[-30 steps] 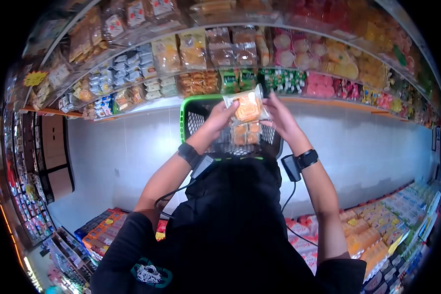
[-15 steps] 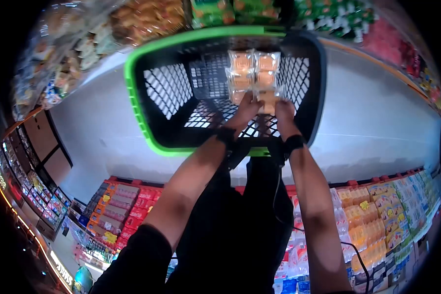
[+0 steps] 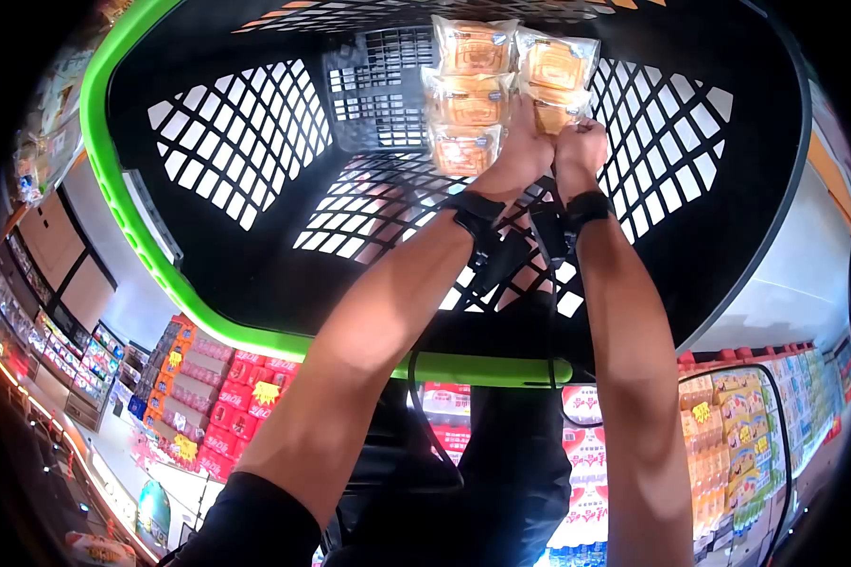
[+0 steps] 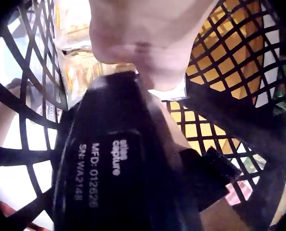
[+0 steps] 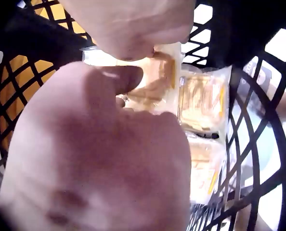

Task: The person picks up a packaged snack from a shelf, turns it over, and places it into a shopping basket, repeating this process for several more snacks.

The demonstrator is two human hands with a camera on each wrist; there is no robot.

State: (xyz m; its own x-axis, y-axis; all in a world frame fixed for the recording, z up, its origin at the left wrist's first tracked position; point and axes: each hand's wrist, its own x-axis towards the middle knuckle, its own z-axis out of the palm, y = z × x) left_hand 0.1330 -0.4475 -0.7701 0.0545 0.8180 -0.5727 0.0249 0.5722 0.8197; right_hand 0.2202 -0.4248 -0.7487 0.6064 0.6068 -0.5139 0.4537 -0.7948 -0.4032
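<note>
In the black basket with the green rim (image 3: 95,123), clear-wrapped bread packets stand in two columns. The left column has three, including a middle packet (image 3: 467,98); a packet (image 3: 558,62) tops the right column. Just below it, both hands hold a bread packet (image 3: 556,117) from its two sides. My left hand (image 3: 527,151) is at its left edge, one finger reaching up beside the wrapper. My right hand (image 3: 581,151) is curled at the right corner; in the right wrist view its thumb (image 5: 128,79) lies on the wrapper. The left hand's other fingertips are hidden.
Black mesh walls (image 3: 667,132) surround both forearms, with the near rim (image 3: 454,367) below them. Wrist devices (image 3: 501,265) on dark straps sit close together, trailing cables. Stacked drink packs (image 3: 246,406) stand outside the basket.
Both hands have moved down into the basket with the bread packet, from above it a second ago. The head has leaned in, so basket and packets look much larger.
</note>
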